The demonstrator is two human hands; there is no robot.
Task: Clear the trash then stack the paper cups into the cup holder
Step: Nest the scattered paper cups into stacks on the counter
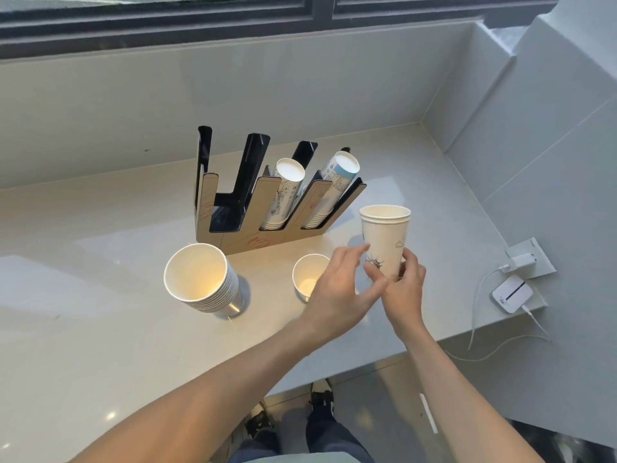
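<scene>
Above the surface (pixel 100 329), just right of the cup holder (pixel 267 208), the right hand (pixel 405 289) pinches a nested cup stack (pixel 385 238) near its base. The left hand (pixel 337 292), fingers loosely spread, touches its lower side, probably steadying it for loading into a slot.

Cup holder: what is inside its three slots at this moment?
In the cup holder, the left slot is empty; the middle stack and right stack lean upside down, bases up. Their lower rims are partly hidden behind the front panel.
</scene>
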